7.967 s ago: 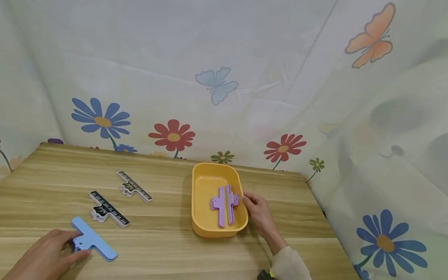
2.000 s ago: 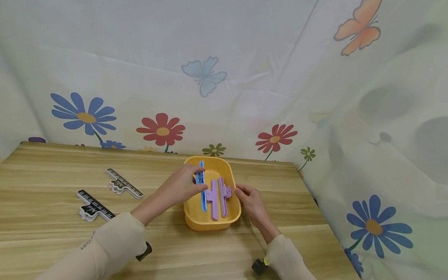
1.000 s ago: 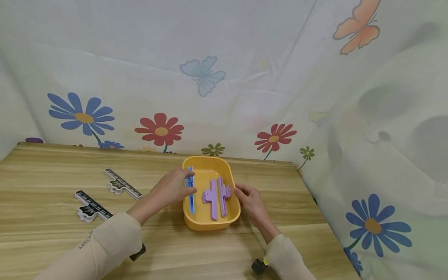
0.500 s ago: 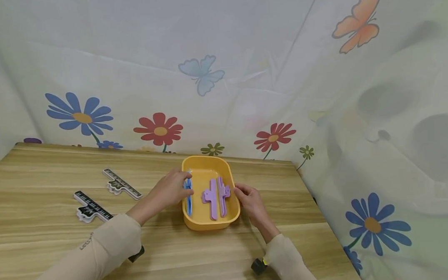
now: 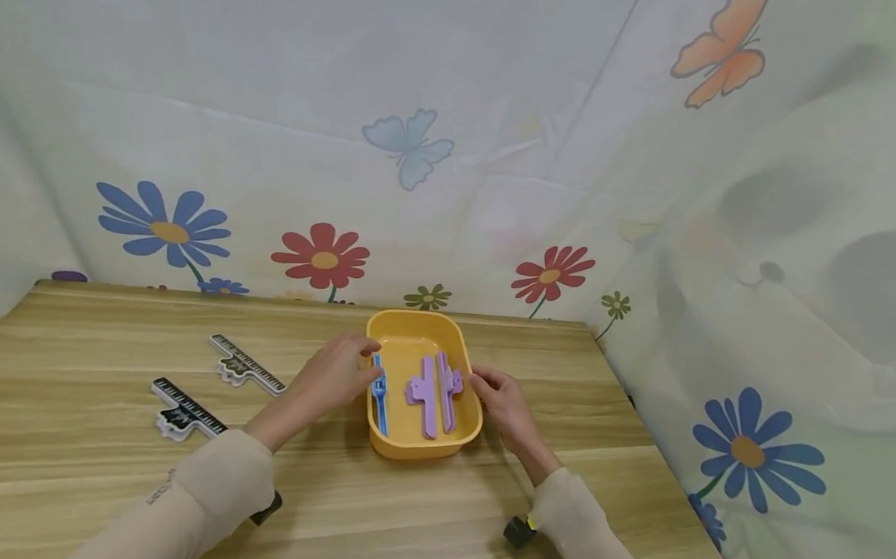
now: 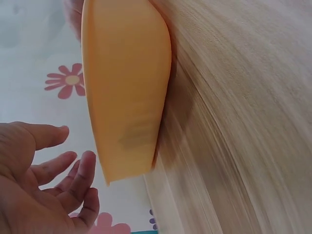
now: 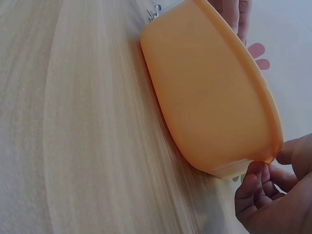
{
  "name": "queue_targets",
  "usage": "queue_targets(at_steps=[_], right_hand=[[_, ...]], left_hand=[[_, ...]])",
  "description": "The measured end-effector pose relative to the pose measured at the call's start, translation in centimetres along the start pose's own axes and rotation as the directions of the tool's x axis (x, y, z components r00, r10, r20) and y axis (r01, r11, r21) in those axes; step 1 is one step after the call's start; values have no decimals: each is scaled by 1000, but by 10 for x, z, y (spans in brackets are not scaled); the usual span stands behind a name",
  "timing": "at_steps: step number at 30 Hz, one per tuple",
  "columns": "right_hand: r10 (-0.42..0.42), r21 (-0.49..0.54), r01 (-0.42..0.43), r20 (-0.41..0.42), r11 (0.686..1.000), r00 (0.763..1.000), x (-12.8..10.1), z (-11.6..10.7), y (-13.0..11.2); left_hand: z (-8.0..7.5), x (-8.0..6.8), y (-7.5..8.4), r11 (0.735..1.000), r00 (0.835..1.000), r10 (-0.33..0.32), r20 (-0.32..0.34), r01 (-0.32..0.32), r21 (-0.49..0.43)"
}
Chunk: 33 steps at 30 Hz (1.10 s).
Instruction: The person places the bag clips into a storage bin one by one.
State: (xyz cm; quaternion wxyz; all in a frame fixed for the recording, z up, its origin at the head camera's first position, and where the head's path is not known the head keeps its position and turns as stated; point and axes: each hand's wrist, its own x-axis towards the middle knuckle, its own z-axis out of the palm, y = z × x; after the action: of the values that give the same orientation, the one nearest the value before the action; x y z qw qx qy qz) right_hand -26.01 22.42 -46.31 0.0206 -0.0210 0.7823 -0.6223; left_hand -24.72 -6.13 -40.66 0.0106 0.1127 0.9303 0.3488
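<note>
L hand open, fingers relaxed; R hand fingers curled, seemingly gripping.

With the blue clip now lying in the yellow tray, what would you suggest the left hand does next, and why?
Probably draw the left hand back toward the nearer black ruler clip. Its fingers look open beside the blue clip inside the yellow tray, while two black clips lie on the table. The right hand touches the tray's right rim.
</note>
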Motion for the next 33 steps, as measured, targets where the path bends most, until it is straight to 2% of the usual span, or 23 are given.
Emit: queue_targets(at_steps=[4, 8, 18, 25, 33], right_hand=[[4, -6, -4, -5, 1000, 1000, 0, 1, 1], [3, -6, -3, -6, 1000, 1000, -2, 2, -1], [0, 5, 0, 5, 1000, 1000, -3, 1, -2], [-9, -1, 9, 15, 1000, 1000, -4, 1, -2], [-5, -16, 6, 38, 1000, 999, -6, 0, -11]], left_hand=[[-4, -6, -4, 999, 1000, -2, -27, 0, -50], [-8, -12, -10, 996, 996, 28, -80, -35, -81], [-23, -30, -23, 990, 972, 102, -211, -120, -72], [-38, -46, -34, 990, 968, 97, -233, -117, -73], [-55, -64, -54, 990, 956, 120, -267, -135, -37]])
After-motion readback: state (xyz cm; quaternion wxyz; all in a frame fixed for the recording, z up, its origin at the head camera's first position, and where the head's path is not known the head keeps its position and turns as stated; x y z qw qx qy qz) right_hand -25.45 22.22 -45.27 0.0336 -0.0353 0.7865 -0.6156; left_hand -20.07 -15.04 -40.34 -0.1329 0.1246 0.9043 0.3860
